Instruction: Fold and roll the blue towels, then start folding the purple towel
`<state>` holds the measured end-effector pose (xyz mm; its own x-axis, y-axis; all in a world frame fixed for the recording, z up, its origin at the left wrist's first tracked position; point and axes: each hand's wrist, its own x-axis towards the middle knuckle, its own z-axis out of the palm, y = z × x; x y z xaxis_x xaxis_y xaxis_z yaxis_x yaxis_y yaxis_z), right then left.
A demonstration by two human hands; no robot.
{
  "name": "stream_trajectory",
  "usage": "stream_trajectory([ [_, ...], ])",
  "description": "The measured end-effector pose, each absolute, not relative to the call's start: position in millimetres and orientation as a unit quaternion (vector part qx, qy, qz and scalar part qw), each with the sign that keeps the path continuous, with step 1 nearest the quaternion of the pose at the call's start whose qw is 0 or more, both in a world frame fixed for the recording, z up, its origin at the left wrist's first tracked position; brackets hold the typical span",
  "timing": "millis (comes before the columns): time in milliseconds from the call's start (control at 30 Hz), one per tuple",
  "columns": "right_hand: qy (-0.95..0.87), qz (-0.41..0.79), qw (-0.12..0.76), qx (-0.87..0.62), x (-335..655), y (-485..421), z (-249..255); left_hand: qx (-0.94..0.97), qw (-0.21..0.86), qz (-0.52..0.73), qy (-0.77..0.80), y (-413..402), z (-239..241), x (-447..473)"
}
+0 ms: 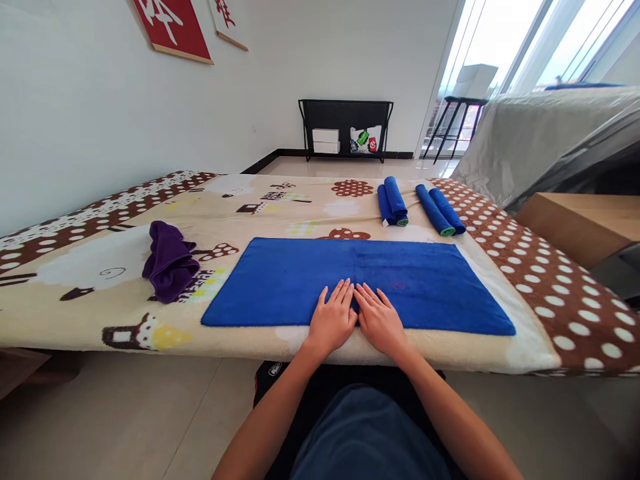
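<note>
A blue towel lies spread flat on the patterned bed cover. My left hand and my right hand rest side by side, palms down with fingers stretched out, on the towel's near edge at its middle. Neither hand holds anything. A crumpled purple cloth lies to the left of the towel. Several rolled blue towels lie at the far right of the bed, one pair beside another pair.
The bed runs against a white wall on the left. A wooden table stands at the right. A covered piece of furniture and a stool sit by the window. A black rack stands at the far wall.
</note>
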<state>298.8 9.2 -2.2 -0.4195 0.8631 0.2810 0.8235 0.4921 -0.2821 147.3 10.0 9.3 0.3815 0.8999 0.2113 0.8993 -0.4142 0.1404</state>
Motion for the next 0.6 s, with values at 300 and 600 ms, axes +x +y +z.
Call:
stream_trajectory([
  [300,-0.777,-0.027,0.186,-0.601,397,-9,-29,0.73,-0.046,0.123,0.67,-12,0,42],
  [600,-0.682,-0.067,0.297,-0.665,566,-42,-72,0.593,-0.118,0.215,0.767,-39,-21,-80],
])
